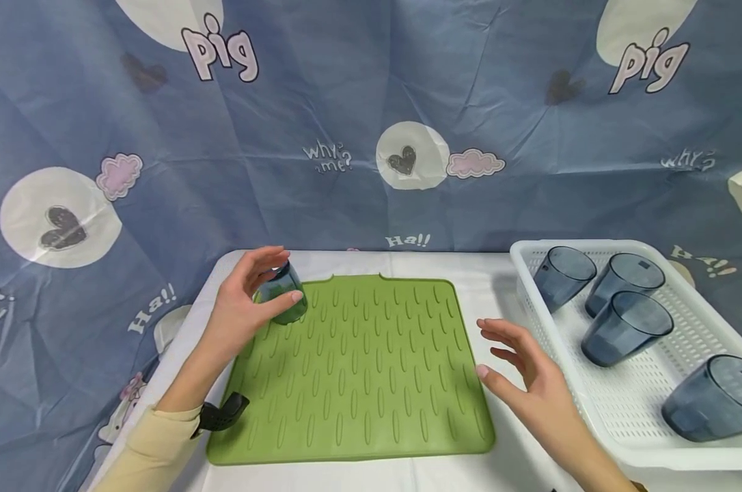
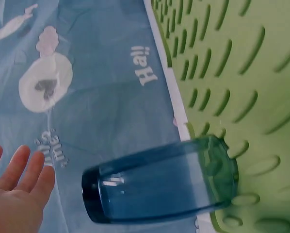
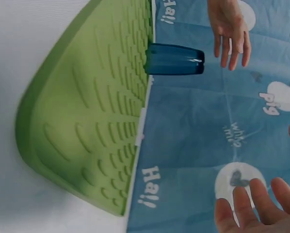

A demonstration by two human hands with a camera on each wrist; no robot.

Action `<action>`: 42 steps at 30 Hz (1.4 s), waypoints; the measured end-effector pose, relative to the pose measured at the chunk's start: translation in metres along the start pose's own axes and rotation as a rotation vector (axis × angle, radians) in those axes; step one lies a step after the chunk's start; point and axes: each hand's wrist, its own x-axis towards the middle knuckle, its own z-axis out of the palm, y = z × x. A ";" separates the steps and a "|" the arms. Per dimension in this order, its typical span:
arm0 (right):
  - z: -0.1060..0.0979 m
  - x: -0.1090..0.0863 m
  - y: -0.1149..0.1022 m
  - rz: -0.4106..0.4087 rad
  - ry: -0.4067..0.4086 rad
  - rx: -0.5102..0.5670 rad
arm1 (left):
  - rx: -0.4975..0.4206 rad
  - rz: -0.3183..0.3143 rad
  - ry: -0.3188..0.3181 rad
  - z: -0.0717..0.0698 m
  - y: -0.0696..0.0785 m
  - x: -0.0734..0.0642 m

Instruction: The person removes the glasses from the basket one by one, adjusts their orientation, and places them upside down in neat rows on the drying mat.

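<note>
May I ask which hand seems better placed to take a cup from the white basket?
Probably the right hand: it is empty, beside the white basket, while the left hand is across the green mat, near another cup.

1. A mat (image 1: 359, 383) lies on the table (image 1: 483, 280), left of a basket (image 1: 684, 459); a cloth backdrop (image 1: 371, 219) hangs behind both.
2. One glass (image 2: 152, 182) stands at the mat's far left corner, the left hand (image 1: 242, 290) near but apart from it.
3. Three glasses (image 1: 629, 333) cluster at the basket's far end; a fourth (image 1: 709, 403) sits nearer, to their right.
4. The right hand (image 1: 527, 372) hangs beside the mat's right edge.
</note>
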 end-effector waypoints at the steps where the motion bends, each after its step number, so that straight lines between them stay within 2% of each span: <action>1: -0.002 0.000 -0.003 0.003 -0.002 -0.002 | -0.001 0.002 -0.014 0.002 0.001 0.000; 12: -0.022 -0.007 -0.024 -0.053 0.016 -0.042 | -0.015 -0.040 -0.118 0.025 -0.005 -0.007; 21: -0.044 -0.013 -0.028 -0.040 0.076 -0.165 | -0.015 -0.105 -0.242 0.040 -0.007 -0.015; 27: -0.059 -0.016 -0.026 -0.046 0.133 -0.280 | -0.033 -0.117 -0.284 0.048 -0.009 -0.017; 31: -0.070 -0.019 -0.023 -0.014 0.161 -0.359 | -0.052 -0.124 -0.301 0.053 -0.009 -0.018; 42: -0.106 -0.024 -0.015 0.000 0.291 -0.470 | -0.062 -0.160 -0.339 0.063 -0.010 -0.020</action>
